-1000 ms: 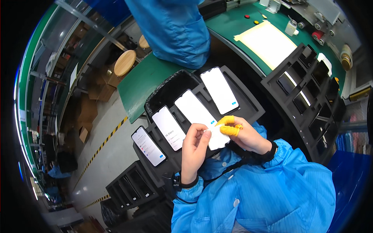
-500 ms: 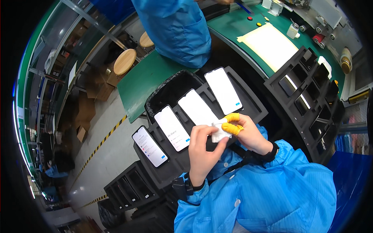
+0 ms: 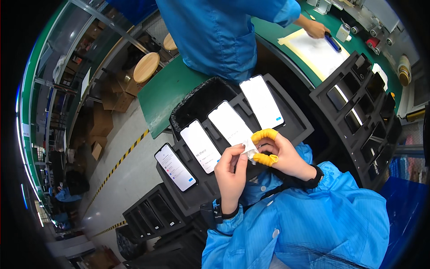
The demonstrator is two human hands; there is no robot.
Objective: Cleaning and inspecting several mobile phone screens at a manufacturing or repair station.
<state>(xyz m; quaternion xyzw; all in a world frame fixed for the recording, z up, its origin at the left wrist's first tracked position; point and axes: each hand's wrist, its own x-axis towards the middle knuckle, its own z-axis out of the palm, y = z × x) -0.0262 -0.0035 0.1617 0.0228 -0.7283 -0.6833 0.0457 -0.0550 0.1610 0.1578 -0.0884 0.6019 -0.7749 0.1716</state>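
Several smartphones with lit white screens lie in a row on a black slotted tray [image 3: 301,130] in front of me. My left hand [image 3: 230,172] and my right hand [image 3: 280,154] meet over the near end of one phone [image 3: 230,127] and pinch a small whitish film or tab [image 3: 249,150] at its corner. Two fingers of my right hand wear yellow finger cots. Other phones lie to the left [image 3: 200,145], far left [image 3: 175,167] and upper right [image 3: 262,101]. My sleeves are blue.
Another person in a blue coat [image 3: 219,36] stands across the green bench, a hand [image 3: 316,29] on a yellowish sheet [image 3: 316,51]. A second black tray with dark phones [image 3: 363,107] stands at right. Empty black trays [image 3: 152,213] sit lower left. Round wooden stools [image 3: 147,67] and cardboard boxes are beyond.
My hands stay at the same phone's near corner, fingers shifting on the small film. The view has tilted slightly, and the other person's hand has come into view on the sheet.
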